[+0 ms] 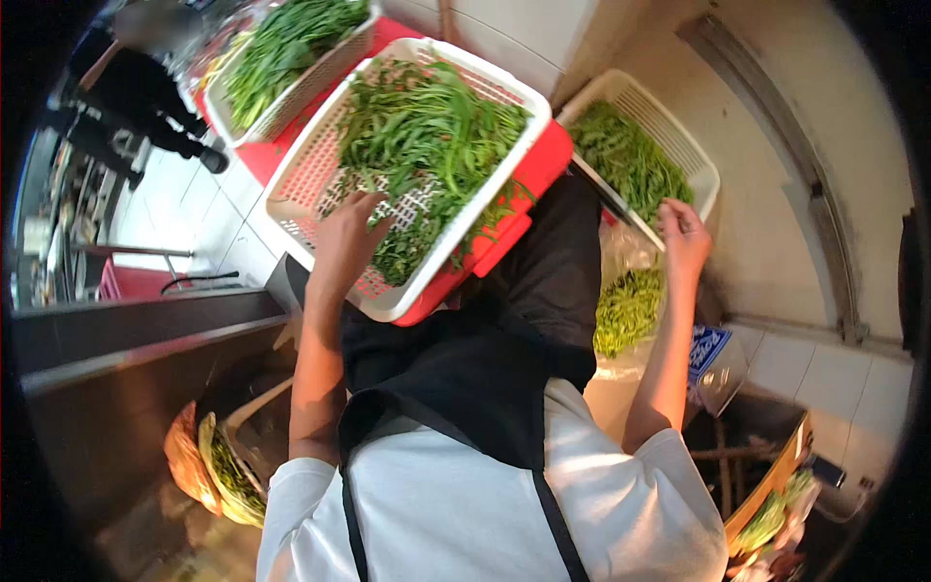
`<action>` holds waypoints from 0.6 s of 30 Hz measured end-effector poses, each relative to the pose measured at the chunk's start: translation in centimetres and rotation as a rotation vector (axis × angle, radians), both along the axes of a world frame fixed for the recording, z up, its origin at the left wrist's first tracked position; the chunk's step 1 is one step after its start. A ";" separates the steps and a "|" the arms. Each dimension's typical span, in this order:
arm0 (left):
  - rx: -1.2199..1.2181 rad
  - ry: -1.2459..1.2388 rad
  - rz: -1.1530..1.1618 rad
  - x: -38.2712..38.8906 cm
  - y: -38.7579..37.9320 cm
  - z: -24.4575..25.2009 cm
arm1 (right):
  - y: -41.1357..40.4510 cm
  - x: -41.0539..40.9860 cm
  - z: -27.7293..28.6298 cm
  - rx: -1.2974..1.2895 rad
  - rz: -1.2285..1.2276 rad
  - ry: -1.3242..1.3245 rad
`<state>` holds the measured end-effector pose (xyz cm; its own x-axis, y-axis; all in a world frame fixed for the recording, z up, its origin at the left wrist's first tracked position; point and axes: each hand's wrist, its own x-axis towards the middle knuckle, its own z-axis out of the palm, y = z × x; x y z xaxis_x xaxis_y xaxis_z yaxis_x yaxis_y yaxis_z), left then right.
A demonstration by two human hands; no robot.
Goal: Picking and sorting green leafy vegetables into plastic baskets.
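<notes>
A white perforated plastic basket point(298, 171) stands tilted in front of me on a red plastic surface point(502, 244). Leafy green stems point(436, 131) fill its far side, and smaller leaves point(400, 254) lie nearer me. My left hand point(349, 236) reaches over the basket's left part, thumb and fingers apart, with nothing visible between them. To the right, a second white basket point(691, 164) holds cut greens point(629, 156). My right hand point(684, 236) is at its near rim, fingertips pinched together beside the greens. Whether a stem is between those fingertips is too small to tell.
Another white basket point(280, 120) of long greens stands behind on the left. Yellow-green vegetables point(629, 313) lie in clear plastic below my right forearm. A metal counter edge point(153, 327) runs along the left. A person in dark clothes point(138, 91) stands on the tiled floor.
</notes>
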<state>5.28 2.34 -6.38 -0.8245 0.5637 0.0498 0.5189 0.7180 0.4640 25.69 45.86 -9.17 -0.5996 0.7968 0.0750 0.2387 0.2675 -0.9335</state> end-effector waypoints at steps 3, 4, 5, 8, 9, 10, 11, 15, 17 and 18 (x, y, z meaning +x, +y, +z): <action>0.053 -0.001 0.000 -0.3 1.5 0.4 | -8.5 -7.2 3.8 0.296 0.316 -0.024; 0.071 0.024 -0.021 -0.4 2.1 0.5 | -12.0 -9.2 6.2 0.481 0.440 0.021; 0.090 0.051 -0.052 -0.5 2.9 0.7 | -14.2 -10.9 6.8 0.602 0.534 0.036; 0.115 0.085 -0.079 -1.2 4.2 -0.1 | -19.5 -14.9 6.3 0.955 0.696 -0.003; 0.125 0.082 -0.076 -1.5 4.5 -0.4 | -20.7 -16.0 6.0 0.986 0.742 -0.077; 0.115 0.054 -0.078 -1.6 4.9 0.2 | -20.9 -16.8 3.8 1.033 0.750 -0.166; 0.122 0.066 -0.073 -1.8 5.0 0.3 | -20.9 -17.7 2.1 1.079 0.757 -0.254; 0.151 0.160 0.046 -2.6 3.1 -0.5 | -21.1 -17.0 6.5 0.941 0.627 0.022; 0.284 0.247 0.076 -2.6 2.2 0.7 | -20.6 -15.7 10.3 0.764 0.517 0.084; 0.344 0.304 0.105 -2.8 2.0 1.3 | -20.1 -15.4 11.8 0.590 0.519 0.090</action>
<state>2.47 4.30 -5.05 -0.7951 0.3868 0.4670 0.6010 0.6050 0.5222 10.26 25.79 2.65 -0.8554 0.2308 0.4638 -0.1218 0.7807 -0.6130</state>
